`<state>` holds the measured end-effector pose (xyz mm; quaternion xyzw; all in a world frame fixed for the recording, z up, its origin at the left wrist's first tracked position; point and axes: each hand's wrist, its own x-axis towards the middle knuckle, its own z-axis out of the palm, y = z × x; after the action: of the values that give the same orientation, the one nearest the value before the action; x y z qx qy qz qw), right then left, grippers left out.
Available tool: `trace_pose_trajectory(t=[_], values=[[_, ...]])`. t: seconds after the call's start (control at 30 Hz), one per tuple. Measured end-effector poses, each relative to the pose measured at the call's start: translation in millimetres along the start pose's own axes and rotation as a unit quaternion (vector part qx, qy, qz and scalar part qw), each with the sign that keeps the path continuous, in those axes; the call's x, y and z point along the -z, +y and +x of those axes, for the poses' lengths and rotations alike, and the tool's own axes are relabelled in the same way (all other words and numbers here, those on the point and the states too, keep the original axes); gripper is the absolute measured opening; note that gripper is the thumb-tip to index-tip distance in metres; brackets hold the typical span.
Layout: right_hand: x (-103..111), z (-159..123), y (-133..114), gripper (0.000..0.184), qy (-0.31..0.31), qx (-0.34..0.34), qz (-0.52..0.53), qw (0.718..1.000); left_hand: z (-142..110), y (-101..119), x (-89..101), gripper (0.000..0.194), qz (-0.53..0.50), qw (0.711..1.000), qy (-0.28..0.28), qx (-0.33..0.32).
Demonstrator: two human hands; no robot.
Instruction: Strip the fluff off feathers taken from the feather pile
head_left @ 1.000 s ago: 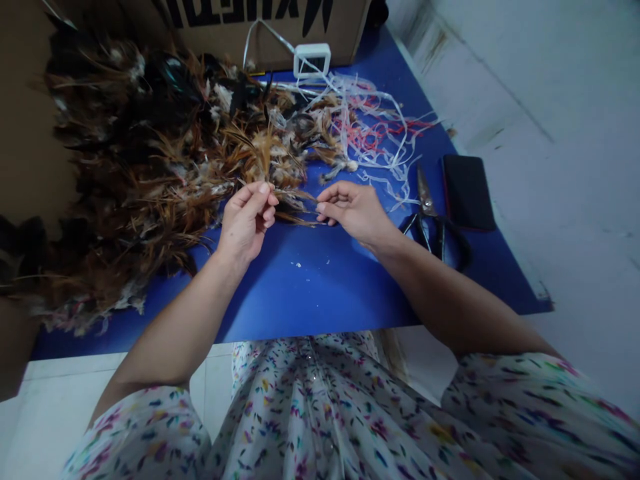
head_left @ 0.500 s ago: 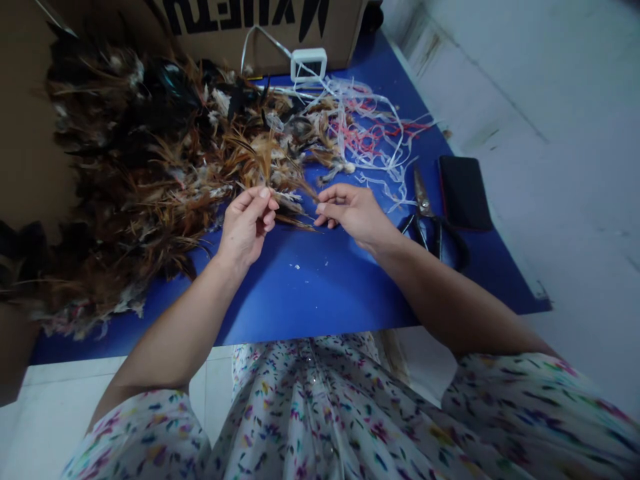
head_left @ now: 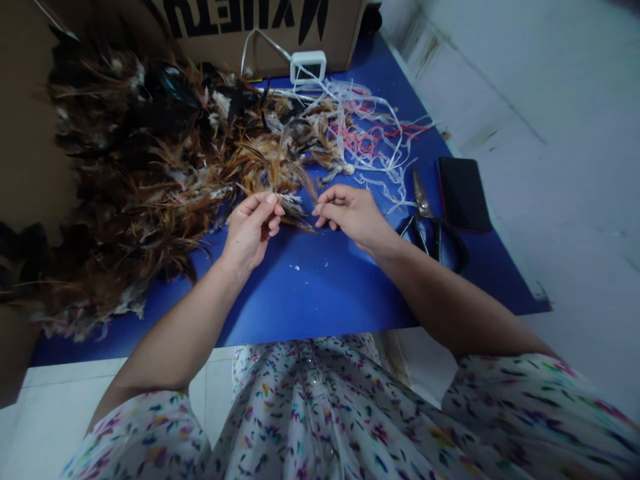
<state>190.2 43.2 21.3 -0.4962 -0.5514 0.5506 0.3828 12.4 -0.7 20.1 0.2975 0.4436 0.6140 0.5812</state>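
Observation:
A big heap of brown, black and white feathers (head_left: 150, 160) covers the left half of the blue table (head_left: 310, 287). My left hand (head_left: 250, 227) pinches the stems of a small bunch of brown feathers (head_left: 280, 180) at the heap's edge. My right hand (head_left: 350, 213), fingers curled, pinches a thin feather (head_left: 305, 190) from that same bunch, a few centimetres to the right of the left hand.
Black-handled scissors (head_left: 430, 220) lie right of my right hand, with a dark phone (head_left: 463, 193) beside them. Tangled white and red plastic strips (head_left: 370, 133) lie behind. A cardboard box (head_left: 260, 27) and a small white device (head_left: 307, 67) stand at the back. The table's right edge meets a white wall.
Both hands have drawn slightly closer together and the left hand has shifted a little right; the feather between them now stands more upright.

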Motion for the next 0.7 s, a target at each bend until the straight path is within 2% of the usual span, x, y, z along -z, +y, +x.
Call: trace_pose_trajectory(t=[0.17,0.5,0.7], values=[[-1.3,0.0,-2.5,0.019,0.012,0.012,-0.002,1.0,-1.1,-0.3,-1.6,0.018,0.011,1.0,0.001,0.005],[-0.7,-2.0,-3.5,0.02,-0.011,-0.014,-0.01,1.0,-0.9,-1.5,-0.9,0.014,0.009,1.0,-0.002,0.008],[0.0,-2.1,-1.2,0.014,-0.005,0.02,-0.005,1.0,-1.8,-1.4,-1.3,0.015,0.013,1.0,-0.004,0.01]])
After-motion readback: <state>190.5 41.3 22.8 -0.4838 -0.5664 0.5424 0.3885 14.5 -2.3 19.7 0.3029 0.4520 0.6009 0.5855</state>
